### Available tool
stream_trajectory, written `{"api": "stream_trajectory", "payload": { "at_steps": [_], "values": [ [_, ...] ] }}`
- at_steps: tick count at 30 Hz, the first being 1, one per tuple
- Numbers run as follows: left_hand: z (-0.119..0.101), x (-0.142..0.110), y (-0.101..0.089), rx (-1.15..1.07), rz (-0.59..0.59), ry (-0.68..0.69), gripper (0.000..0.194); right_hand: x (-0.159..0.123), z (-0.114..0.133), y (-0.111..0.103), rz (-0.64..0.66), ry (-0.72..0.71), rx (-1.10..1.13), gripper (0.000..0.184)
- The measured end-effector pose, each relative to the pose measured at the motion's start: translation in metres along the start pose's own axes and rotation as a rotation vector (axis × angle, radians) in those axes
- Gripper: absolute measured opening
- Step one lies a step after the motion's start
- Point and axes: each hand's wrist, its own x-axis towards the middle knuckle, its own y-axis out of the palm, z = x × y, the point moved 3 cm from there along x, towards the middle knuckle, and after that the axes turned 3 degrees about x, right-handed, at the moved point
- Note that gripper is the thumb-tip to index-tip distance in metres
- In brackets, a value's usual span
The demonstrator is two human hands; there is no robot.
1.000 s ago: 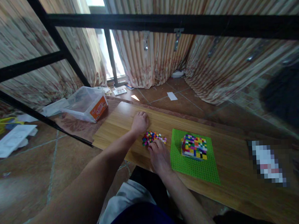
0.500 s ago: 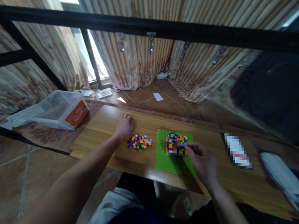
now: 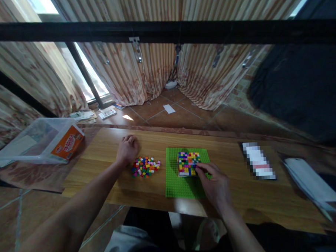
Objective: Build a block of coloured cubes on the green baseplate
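A block built of small multicoloured toy bricks [image 3: 188, 163] sits on a green baseplate [image 3: 174, 187]. My right hand [image 3: 216, 184] is at the block's right side, thumb and fingertips pinched against its near right corner. Whatever lies between those fingertips is too small to make out. On the wooden table, my left hand [image 3: 127, 149] rests with its fingers curled in, its palm hidden. Just on the near side of it lies a loose pile of small coloured bricks [image 3: 145, 167].
At the left stands a clear plastic bin [image 3: 40, 137] with an orange label. A phone-like object [image 3: 258, 160], blurred out, lies on the table [image 3: 230, 149] at right, with a pale flat item [image 3: 309, 179] beyond it. A black bar [image 3: 163, 29] crosses above.
My view has tilted and swung right, so the table items appear further left. My right fingertips stay at the block's right side, now by its near corner. My left hand remains curled beside the pile.
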Motion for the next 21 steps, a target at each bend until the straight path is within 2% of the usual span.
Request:
{"api": "stream_trajectory", "payload": {
  "at_steps": [11, 21],
  "values": [
    [0.0022, 0.0004, 0.0031, -0.004, -0.002, -0.015, 0.025, 0.0004, 0.0002, 0.0005, -0.037, -0.023, -0.072, 0.022],
    [0.0006, 0.0006, 0.0018, -0.015, 0.002, -0.007, 0.024, -0.0037, -0.0067, -0.0003, -0.082, 0.155, 0.039, 0.025]
  ]
}}
